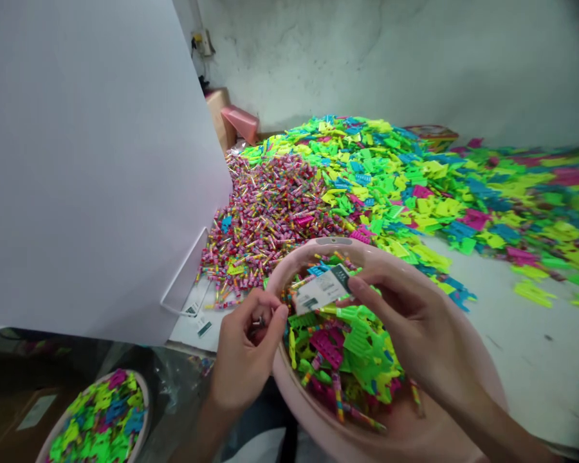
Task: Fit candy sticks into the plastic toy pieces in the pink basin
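Note:
My right hand (405,315) pinches a white printed card (321,289) with a dark green end, between thumb and fingers, above a pink plastic basin (468,379). My left hand (251,347) is just left of the card. Its thumb and forefinger are pressed together, and what they hold, if anything, cannot be made out. Inside the basin, under the card, lie flat green, yellow and magenta plastic pieces (367,347) mixed with short, multicoloured striped sticks (338,395).
Behind the basin rises a heap of small striped sticks (270,212), beside a wide pile of bright plastic pieces (381,167). A large white panel (96,161) stands at left. Several printed cards (203,328) lie by a white frame (186,273). Low left is another filled tub (142,399).

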Demonstrator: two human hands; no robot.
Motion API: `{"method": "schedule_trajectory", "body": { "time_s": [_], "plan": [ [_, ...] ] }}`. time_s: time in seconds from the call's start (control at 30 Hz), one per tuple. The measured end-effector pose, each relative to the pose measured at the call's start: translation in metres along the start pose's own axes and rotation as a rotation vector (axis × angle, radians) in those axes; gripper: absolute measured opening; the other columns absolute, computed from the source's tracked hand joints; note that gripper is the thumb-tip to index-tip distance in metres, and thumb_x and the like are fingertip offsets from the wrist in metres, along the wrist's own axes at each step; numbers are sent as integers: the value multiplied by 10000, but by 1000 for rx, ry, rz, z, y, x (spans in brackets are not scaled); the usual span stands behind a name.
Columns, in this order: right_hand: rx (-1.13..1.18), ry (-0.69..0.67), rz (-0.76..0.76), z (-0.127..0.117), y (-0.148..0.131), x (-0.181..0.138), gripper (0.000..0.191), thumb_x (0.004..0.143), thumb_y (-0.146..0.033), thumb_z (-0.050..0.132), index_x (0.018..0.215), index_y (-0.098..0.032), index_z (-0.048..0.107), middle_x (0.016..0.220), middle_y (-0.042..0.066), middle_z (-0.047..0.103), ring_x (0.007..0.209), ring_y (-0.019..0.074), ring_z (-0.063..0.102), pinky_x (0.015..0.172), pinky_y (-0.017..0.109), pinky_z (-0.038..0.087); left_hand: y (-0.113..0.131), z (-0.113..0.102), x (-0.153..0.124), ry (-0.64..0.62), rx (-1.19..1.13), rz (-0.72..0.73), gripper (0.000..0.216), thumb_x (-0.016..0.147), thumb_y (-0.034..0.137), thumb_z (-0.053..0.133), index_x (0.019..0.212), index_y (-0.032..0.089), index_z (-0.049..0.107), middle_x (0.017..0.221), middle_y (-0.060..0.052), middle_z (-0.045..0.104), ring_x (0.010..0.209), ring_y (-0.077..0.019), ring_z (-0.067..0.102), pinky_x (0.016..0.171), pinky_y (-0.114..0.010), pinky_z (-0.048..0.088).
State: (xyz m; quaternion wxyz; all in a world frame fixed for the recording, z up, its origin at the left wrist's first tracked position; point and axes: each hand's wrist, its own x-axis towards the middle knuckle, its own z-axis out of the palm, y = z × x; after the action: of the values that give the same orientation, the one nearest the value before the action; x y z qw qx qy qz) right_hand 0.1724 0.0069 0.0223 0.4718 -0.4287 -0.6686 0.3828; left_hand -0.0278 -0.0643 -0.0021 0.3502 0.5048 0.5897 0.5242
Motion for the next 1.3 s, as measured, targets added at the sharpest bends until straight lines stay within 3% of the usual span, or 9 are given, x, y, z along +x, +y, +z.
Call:
{"method": "schedule_trajectory", "body": {
  "time_s": [0.13,0.27,0.47,0.53,0.67,0.83,1.03,1.3],
  "plan": [
    [114,2,11,6,-5,3,221,948,-315,650,742,-240,676,726,-27,623,686,135,603,634,223,482,5,6,2,20,15,9,171,948,357,620,1031,208,631,672,62,418,571,-95,414,502,-183,325],
    [193,-8,99,10,-1,1,220,924,-365,684,751,-229,692,734,-16,654,707,155,652,662,233,538,5,8,4,-11,-3,3,177,943,370,620,948,202,676,678,45,460,602,-99,436,523,-187,334],
    [267,-56,251,13,8,3,212,905,-425,685,843,-223,710,846,17,745,758,206,727,716,301,593,9,8,7,-42,-132,-36,186,918,358,635,833,192,633,612,65,399,565,-91,386,518,-198,305],
    [129,-26,191,12,7,5,194,892,-416,701,895,-222,702,889,26,746,793,216,735,727,306,594,11,6,8,-4,-92,-14,192,934,352,614,823,195,604,616,68,382,562,-91,381,521,-201,307],
    [-256,52,-146,10,-4,6,115,882,-342,726,882,-234,686,901,29,723,787,201,700,700,286,578,15,3,8,14,117,113,158,973,284,558,837,205,572,625,74,399,545,-83,397,526,-202,312],
    [-305,-159,-367,16,-15,7,39,903,-276,706,882,-252,682,857,4,729,771,187,693,691,263,574,21,0,9,-206,173,194,112,984,242,535,885,209,574,679,64,474,585,-80,458,561,-203,337],
    [-235,-287,-407,21,-21,13,170,947,-172,583,805,-233,654,814,-15,729,741,154,679,687,242,531,17,-6,13,-322,60,122,203,1016,347,501,890,208,580,723,38,503,646,-107,461,592,-233,339],
    [-270,-212,-296,7,-28,20,230,928,-211,578,699,-228,570,719,-4,633,684,170,590,636,275,455,5,-12,6,-124,-155,119,254,981,355,574,787,193,546,659,50,411,602,-98,368,554,-226,281]
  ]
}}
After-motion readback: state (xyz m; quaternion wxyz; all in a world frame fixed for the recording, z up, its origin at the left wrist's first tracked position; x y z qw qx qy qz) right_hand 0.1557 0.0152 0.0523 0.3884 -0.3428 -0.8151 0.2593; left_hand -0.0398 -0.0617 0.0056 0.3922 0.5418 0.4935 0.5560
